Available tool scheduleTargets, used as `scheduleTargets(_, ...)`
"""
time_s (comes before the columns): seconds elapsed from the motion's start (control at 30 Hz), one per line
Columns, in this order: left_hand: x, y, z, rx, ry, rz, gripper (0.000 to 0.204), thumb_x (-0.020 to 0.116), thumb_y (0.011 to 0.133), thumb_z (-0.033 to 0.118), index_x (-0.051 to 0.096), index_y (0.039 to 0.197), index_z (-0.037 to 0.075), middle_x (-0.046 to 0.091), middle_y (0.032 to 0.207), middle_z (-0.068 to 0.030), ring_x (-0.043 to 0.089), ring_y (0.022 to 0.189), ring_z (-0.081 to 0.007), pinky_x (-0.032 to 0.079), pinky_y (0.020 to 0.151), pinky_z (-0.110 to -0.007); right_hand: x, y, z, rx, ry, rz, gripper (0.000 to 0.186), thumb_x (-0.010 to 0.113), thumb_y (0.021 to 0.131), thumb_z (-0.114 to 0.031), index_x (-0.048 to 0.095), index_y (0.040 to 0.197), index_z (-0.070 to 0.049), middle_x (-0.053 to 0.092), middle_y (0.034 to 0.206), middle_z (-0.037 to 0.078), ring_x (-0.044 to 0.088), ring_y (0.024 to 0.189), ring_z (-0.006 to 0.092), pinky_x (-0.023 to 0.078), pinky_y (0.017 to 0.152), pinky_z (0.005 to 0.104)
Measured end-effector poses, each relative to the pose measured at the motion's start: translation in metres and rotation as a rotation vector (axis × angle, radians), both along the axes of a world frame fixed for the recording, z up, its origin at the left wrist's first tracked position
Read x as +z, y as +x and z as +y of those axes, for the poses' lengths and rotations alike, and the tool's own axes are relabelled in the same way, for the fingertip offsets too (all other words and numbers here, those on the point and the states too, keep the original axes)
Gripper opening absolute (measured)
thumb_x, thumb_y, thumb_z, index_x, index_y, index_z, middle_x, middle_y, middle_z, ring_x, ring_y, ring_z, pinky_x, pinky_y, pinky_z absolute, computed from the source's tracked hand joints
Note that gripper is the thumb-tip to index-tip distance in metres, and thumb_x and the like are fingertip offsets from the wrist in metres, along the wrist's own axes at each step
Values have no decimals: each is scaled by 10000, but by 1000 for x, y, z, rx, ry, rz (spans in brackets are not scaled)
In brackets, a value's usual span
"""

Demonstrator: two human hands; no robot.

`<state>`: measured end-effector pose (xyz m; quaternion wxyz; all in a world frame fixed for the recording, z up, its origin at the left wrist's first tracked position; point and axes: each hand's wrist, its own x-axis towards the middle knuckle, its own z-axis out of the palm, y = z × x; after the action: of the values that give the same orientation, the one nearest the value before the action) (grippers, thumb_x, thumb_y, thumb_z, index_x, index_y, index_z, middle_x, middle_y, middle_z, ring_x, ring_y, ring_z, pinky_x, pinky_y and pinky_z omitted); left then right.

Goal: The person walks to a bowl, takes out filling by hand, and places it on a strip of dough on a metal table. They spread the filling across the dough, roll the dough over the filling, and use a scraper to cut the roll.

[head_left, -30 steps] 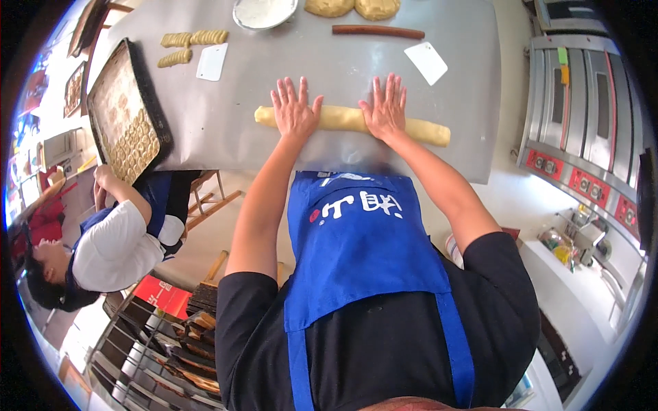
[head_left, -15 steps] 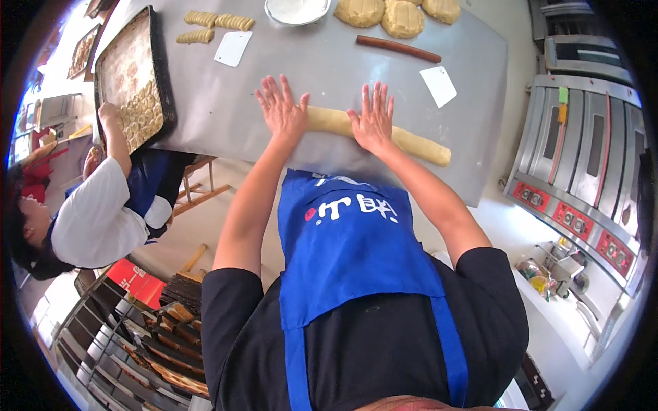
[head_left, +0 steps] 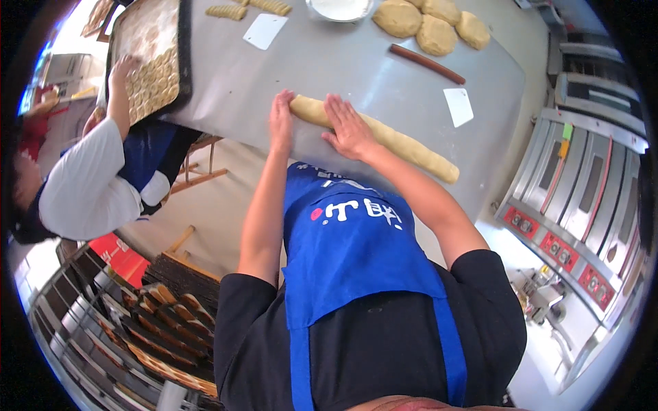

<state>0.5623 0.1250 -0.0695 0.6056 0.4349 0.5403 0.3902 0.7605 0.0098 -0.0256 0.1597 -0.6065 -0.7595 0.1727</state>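
A long pale dough log (head_left: pixel 411 149) lies slantwise on the grey table near its front edge. My left hand (head_left: pixel 281 122) is held upright at the log's left end, its fingers straight and close together, touching the end. My right hand (head_left: pixel 349 130) rests across the log's left part with fingers stretched out, palm down. Neither hand grips anything. Beyond the log lies a brown rolling pin (head_left: pixel 426 64). A white scraper (head_left: pixel 458 107) is to its right, and another white scraper (head_left: pixel 265 31) lies farther left.
Several round dough lumps (head_left: pixel 436 35) and a bowl of white powder (head_left: pixel 341 20) stand at the far side. Sliced dough (head_left: pixel 227 12) lies far left. A co-worker's hand (head_left: pixel 123 69) is over a baking tray (head_left: pixel 184 58) of dough pieces. Ovens (head_left: pixel 574 205) stand right.
My left hand has turned from lying flat to upright at the log's left end. My right hand has slid left along the log. The whole view has shifted slightly.
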Motion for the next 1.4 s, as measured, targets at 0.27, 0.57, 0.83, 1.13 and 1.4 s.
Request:
scheduleTargets(0.27, 21, -31, -14, -88, -134, -219, 780, 328, 1157, 589, 448, 1604, -39, 576, 1570, -189, 512, 1476, -246, 331, 1267, -375, 3, -36, 32, 29, -168, -103, 958, 504, 1072, -588, 167, 1682, 69, 150, 1775, 261, 137, 1656, 404, 140, 1350, 511)
scheduleTargets(0.57, 15, -53, -33, -220, -53, -144, 942, 243, 1105, 713, 214, 1697, -19, 275, 1762, -181, 257, 1634, -286, 165, 1341, -397, 10, -63, 50, 127, -154, -102, 892, 561, 1072, -494, 220, 1672, 71, 194, 1760, 275, 150, 1655, 396, 153, 1349, 509)
scheduleTargets(0.83, 2, -49, -43, 201, -149, -272, 805, 415, 1137, 596, 322, 1663, -7, 451, 1657, -207, 448, 1533, -308, 338, 1277, -421, -11, -51, 85, -19, -190, 219, 685, 671, 1026, -366, 494, 1537, 54, 540, 1545, 264, 478, 1459, 431, 389, 1216, 496)
scheduleTargets(1.13, 10, -37, -57, 299, -226, -448, 581, 523, 1161, 306, 344, 1621, -1, 641, 1418, -199, 618, 1322, -263, 532, 1105, -408, -18, -53, 113, 21, -594, 471, 514, 859, 870, -272, 699, 1307, -54, 663, 1193, 153, 622, 1208, 338, 481, 1101, 424)
scheduleTargets(1.4, 12, -39, -43, 198, -204, -411, 531, 620, 1115, 218, 464, 1547, -48, 680, 1363, -179, 675, 1228, -222, 560, 1059, -365, -20, -39, 95, -102, -674, 903, 443, 811, 950, -202, 674, 1352, -75, 664, 1327, 115, 642, 1238, 244, 508, 1079, 357)
